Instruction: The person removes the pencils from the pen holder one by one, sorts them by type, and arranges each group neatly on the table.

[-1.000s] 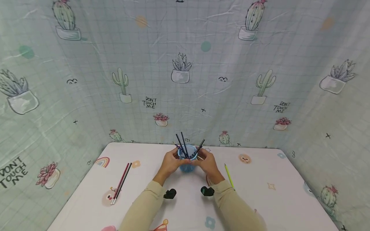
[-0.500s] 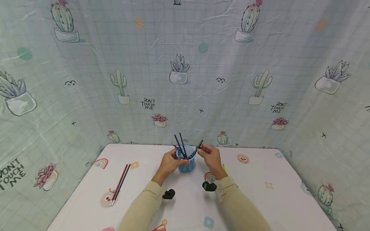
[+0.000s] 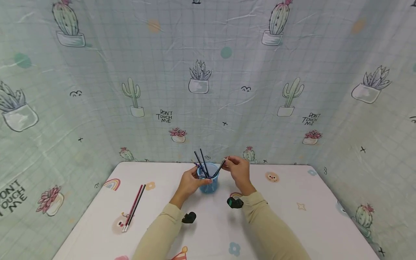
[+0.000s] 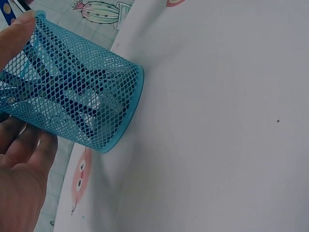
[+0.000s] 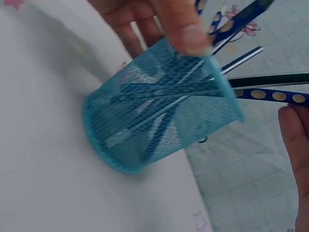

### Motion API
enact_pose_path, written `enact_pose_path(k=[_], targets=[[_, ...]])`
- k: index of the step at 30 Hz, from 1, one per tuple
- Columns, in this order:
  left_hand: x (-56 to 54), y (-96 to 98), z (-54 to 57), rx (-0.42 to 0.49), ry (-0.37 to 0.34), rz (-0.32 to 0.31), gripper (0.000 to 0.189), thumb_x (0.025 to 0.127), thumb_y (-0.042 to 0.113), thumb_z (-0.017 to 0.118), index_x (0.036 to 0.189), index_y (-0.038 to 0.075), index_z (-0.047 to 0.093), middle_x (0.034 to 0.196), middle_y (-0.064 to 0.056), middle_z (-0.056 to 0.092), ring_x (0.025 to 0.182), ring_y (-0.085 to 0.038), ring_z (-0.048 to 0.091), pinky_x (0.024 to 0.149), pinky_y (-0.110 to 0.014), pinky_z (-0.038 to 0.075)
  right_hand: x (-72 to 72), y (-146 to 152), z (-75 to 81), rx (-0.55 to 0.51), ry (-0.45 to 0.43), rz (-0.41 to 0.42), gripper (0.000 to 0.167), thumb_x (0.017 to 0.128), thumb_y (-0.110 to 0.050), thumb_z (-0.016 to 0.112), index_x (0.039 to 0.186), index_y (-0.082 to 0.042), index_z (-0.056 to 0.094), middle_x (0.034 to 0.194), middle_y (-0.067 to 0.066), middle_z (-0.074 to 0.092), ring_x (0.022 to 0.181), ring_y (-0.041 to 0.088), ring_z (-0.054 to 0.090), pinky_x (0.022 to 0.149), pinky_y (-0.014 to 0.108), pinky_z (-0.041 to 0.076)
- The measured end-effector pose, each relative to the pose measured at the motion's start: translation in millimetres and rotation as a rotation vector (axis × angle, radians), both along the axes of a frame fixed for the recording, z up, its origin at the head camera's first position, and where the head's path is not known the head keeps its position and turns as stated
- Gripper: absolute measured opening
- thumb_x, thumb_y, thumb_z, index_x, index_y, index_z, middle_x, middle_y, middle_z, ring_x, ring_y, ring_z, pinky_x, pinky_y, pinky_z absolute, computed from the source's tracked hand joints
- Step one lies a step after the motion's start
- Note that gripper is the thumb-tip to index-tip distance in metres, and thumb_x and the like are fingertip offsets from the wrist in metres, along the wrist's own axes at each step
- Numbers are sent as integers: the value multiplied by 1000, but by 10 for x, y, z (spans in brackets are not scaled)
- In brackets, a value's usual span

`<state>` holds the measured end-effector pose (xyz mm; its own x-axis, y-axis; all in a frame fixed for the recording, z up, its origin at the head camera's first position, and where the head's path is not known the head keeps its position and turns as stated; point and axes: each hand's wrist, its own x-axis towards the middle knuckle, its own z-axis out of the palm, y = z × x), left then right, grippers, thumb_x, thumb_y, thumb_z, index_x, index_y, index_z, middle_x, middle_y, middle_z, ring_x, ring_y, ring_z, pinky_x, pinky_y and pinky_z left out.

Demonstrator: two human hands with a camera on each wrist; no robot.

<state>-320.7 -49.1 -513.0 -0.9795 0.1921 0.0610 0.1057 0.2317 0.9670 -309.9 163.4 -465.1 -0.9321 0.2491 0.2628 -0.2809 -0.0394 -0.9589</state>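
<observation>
My left hand [image 3: 189, 183] grips a blue mesh pencil cup [image 3: 208, 186] from its left side, thumb near the rim. In the left wrist view the cup [image 4: 82, 87] appears tilted, its base close over the white table. Several pencils stand in it, two dark ones [image 3: 203, 160] leaning left. To the right of the cup, my right hand [image 3: 239, 172] pinches the upper ends of pencils leaning out over the rim. The right wrist view shows a fingertip against a blue pencil with gold dots [image 5: 270, 94], beside a dark pencil [image 5: 265, 79].
Two pencils, one red [image 3: 134, 207] and one black [image 3: 139, 199], lie side by side on the left of the white table [image 3: 273, 224]. A cactus-print curtain [image 3: 224, 90] hangs behind and along both sides.
My right hand has left the cup's side, moving right and up to the pencil ends. My left hand keeps its grip on the cup. The yellow-green pencil is now hidden by my right arm.
</observation>
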Motion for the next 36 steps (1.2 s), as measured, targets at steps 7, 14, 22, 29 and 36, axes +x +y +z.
enact_pose_path(k=[7, 14, 22, 29, 36], targets=[[10, -9, 33, 12, 2, -11, 98, 76, 33, 95, 156, 4, 46, 147, -13, 63, 137, -31, 61, 114, -47, 50, -45, 131, 360, 0, 97, -53, 14, 93, 3, 74, 103, 12, 74, 84, 1, 75, 75, 9, 74, 70, 27, 65], [-12, -19, 14, -31, -13, 0, 106, 77, 36, 94, 160, 1, 37, 157, -16, 53, 143, -35, 54, 116, -49, 47, -45, 420, 750, 34, 179, -68, 14, 95, 3, 70, 104, 14, 72, 79, -6, 73, 74, 10, 74, 69, 23, 64], [1, -21, 45, -43, -29, 5, 108, 77, 37, 94, 161, 2, 35, 159, -16, 50, 146, -36, 52, 117, -50, 46, -9, 836, 943, 168, 136, -82, 16, 98, -2, 69, 106, 12, 71, 78, -9, 71, 67, 6, 69, 66, 20, 63], [2, -25, 28, -45, -31, 7, 108, 75, 37, 95, 161, 3, 37, 160, -15, 50, 147, -35, 50, 119, -49, 44, 46, 1114, 845, 316, -14, -48, 25, 102, -10, 66, 116, 9, 71, 87, -2, 70, 73, 6, 67, 69, 19, 62], [8, -6, 24, -39, -28, 14, 107, 76, 36, 94, 160, 3, 37, 159, -15, 52, 147, -35, 51, 119, -50, 44, 58, 1257, 687, 378, -115, -11, 25, 103, -9, 64, 118, 10, 71, 90, 6, 71, 73, 10, 65, 67, 22, 61]])
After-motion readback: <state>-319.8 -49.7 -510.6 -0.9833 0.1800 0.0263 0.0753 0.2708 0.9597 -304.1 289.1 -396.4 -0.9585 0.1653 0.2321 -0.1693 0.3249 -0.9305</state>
